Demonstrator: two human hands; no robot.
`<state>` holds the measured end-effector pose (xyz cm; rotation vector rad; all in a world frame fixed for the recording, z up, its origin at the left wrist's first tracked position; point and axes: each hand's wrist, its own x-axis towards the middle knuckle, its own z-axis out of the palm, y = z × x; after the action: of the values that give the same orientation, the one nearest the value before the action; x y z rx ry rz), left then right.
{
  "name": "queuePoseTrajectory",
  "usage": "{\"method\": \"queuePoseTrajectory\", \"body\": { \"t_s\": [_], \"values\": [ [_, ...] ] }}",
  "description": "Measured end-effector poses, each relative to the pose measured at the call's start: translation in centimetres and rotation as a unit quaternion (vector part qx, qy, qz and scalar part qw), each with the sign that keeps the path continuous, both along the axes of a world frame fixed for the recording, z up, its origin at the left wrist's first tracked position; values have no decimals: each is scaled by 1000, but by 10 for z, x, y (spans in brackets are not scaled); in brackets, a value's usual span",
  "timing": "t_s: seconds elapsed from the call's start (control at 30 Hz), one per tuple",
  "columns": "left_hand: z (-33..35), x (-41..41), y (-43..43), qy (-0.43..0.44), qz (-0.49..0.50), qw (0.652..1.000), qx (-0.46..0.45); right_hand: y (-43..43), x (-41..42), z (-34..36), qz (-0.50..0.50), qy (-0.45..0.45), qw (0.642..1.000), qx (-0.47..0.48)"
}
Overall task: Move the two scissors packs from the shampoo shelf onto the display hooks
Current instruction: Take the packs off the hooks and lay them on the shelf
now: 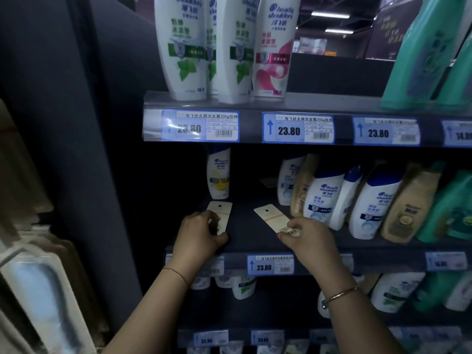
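Two scissors packs lie on the dark middle shampoo shelf (245,233), each a pale card with a hanging hole at its far end. My left hand (200,235) is closed around the near end of the left scissors pack (221,213). The right scissors pack (272,216) lies at an angle, and my right hand (307,240) pinches its near end at the barcode label. Both cards still rest on the shelf surface. No display hooks show in this view.
Shampoo bottles (324,198) crowd the right half of the same shelf, and a single bottle (218,172) stands behind the left pack. Tall bottles (184,47) line the shelf above. Price-tag rails (297,129) front each shelf. Pale packaged goods (38,290) hang at far left.
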<state>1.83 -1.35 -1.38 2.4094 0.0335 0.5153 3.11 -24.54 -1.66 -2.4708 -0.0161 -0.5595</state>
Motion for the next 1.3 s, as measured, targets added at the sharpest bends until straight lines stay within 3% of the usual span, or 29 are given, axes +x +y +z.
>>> {"method": "queuePoseTrajectory", "body": {
  "t_s": [0.23, 0.57, 0.83, 1.03, 1.2, 1.3],
  "values": [
    [3, 1, 2, 16, -18, 1000, -20, 9, -4, -2, 24, -46, 999, -11],
    [3, -6, -3, -32, -47, 998, -22, 7, -2, -4, 59, -140, 986, -64],
    [2, -7, -1, -93, -55, 994, -19, -3, 8, -10, 56, -139, 989, 2],
    [5, -3, -1, -107, -6, 993, 41, -7, 12, -10, 69, -120, 990, 36],
    [5, 2, 0, -100, 11, 994, 32, -7, 10, -11, 66, -131, 987, 70],
    [4, 0, 0, -115, 14, 993, -29, -6, 9, -10, 73, -141, 981, 109]
  ]
}}
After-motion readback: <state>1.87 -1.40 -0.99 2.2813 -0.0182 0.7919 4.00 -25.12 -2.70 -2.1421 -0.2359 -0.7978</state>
